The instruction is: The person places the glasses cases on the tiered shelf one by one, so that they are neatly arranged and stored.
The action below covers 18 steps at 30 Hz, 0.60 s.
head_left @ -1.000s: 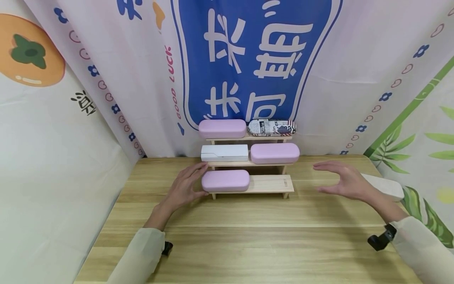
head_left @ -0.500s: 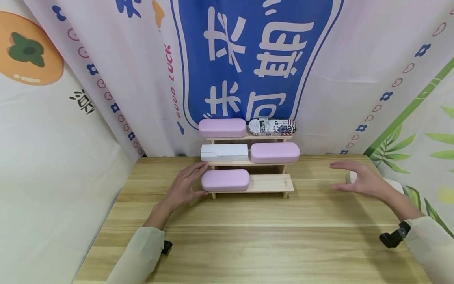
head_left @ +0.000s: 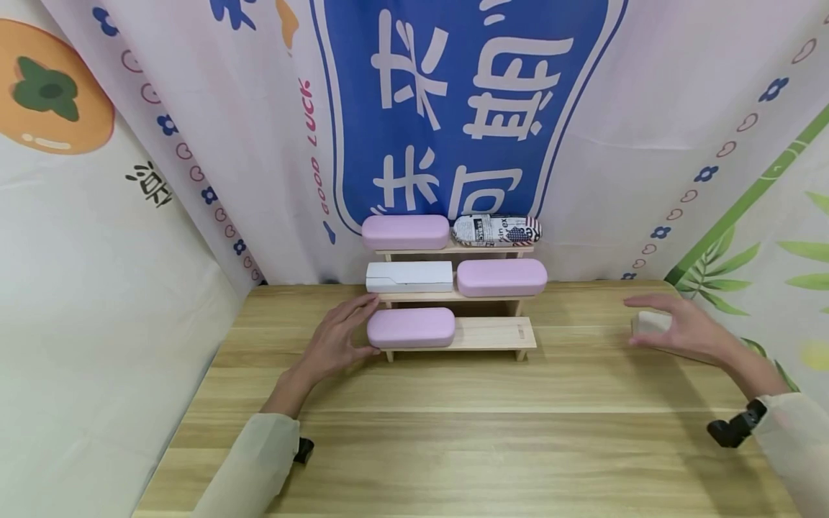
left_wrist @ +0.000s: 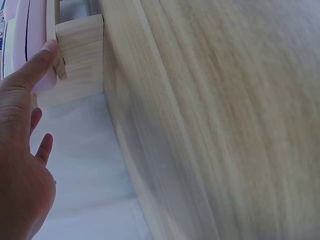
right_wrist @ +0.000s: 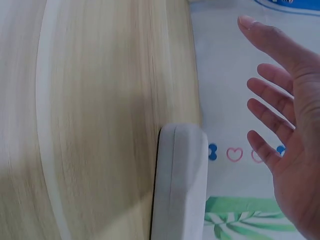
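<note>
A three-step wooden stand [head_left: 495, 333] bears several glasses cases. On its lowest step lies a pink glasses case [head_left: 411, 327], with bare wood to its right. My left hand [head_left: 340, 334] rests at the stand's left end, fingers spread. In the left wrist view its thumb [left_wrist: 37, 67] touches the lowest step's edge. At the table's right, my right hand [head_left: 689, 331] hovers with thumb and fingers apart and nothing between them. A white glasses case [right_wrist: 182, 185] lies on the table below it, partly hidden by that hand in the head view.
The middle step carries a white angular case [head_left: 409, 278] and a pink case [head_left: 501, 278]. On top are another pink case [head_left: 405, 232] and a newspaper-print case [head_left: 496, 230]. A printed curtain [head_left: 602, 180] hangs behind the wooden table [head_left: 453, 446].
My right hand has moved to the right, from beside the stand to over the white glasses case. The left hand has stayed at the stand's left end.
</note>
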Each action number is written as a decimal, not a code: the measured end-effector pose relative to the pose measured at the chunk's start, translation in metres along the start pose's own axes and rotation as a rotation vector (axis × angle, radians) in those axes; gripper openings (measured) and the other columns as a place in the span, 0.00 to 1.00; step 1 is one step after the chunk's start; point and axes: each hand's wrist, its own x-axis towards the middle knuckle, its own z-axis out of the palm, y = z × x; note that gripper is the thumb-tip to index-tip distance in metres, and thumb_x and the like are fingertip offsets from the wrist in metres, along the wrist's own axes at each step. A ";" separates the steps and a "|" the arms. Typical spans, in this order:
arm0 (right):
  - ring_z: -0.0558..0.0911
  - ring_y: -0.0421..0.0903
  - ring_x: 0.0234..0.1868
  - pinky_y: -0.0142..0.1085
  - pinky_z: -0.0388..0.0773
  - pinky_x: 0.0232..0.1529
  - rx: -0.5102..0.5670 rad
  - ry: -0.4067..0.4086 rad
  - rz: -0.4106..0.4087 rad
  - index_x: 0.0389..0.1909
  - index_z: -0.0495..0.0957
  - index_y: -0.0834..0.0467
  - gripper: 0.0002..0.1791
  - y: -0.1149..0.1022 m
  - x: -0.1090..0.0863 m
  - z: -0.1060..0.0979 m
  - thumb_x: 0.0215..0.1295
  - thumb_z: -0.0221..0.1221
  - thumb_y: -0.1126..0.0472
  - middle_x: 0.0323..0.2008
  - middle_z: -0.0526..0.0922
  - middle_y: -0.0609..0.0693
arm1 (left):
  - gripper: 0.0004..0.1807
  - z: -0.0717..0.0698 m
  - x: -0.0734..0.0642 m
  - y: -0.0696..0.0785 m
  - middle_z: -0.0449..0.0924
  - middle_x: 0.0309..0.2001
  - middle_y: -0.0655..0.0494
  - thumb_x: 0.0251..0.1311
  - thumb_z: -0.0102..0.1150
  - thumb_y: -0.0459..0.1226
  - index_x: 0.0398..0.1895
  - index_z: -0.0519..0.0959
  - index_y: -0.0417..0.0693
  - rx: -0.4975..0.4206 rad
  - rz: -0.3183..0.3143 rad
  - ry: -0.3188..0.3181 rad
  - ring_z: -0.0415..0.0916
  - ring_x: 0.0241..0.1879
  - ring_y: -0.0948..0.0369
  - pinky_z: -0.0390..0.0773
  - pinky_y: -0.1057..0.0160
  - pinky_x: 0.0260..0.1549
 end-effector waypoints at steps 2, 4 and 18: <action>0.79 0.51 0.61 0.11 0.55 0.58 -0.016 -0.013 0.015 0.63 0.83 0.58 0.39 0.004 -0.003 -0.002 0.48 0.84 0.52 0.60 0.86 0.61 | 0.58 -0.001 0.000 0.000 0.68 0.77 0.46 0.39 0.91 0.39 0.78 0.69 0.40 -0.004 0.001 0.001 0.67 0.74 0.45 0.68 0.38 0.72; 0.80 0.59 0.59 0.12 0.59 0.56 -0.035 -0.015 0.033 0.63 0.83 0.59 0.39 0.008 -0.005 -0.003 0.49 0.84 0.51 0.59 0.86 0.62 | 0.58 -0.001 0.000 0.000 0.68 0.77 0.46 0.39 0.91 0.39 0.78 0.69 0.40 -0.009 0.004 0.001 0.67 0.74 0.45 0.69 0.38 0.71; 0.76 0.75 0.62 0.63 0.72 0.56 -0.031 -0.079 0.187 0.64 0.82 0.61 0.42 0.036 -0.020 -0.008 0.49 0.83 0.49 0.62 0.80 0.74 | 0.59 0.000 -0.001 -0.001 0.67 0.78 0.47 0.40 0.91 0.39 0.79 0.68 0.42 -0.018 -0.012 -0.013 0.67 0.75 0.45 0.69 0.38 0.71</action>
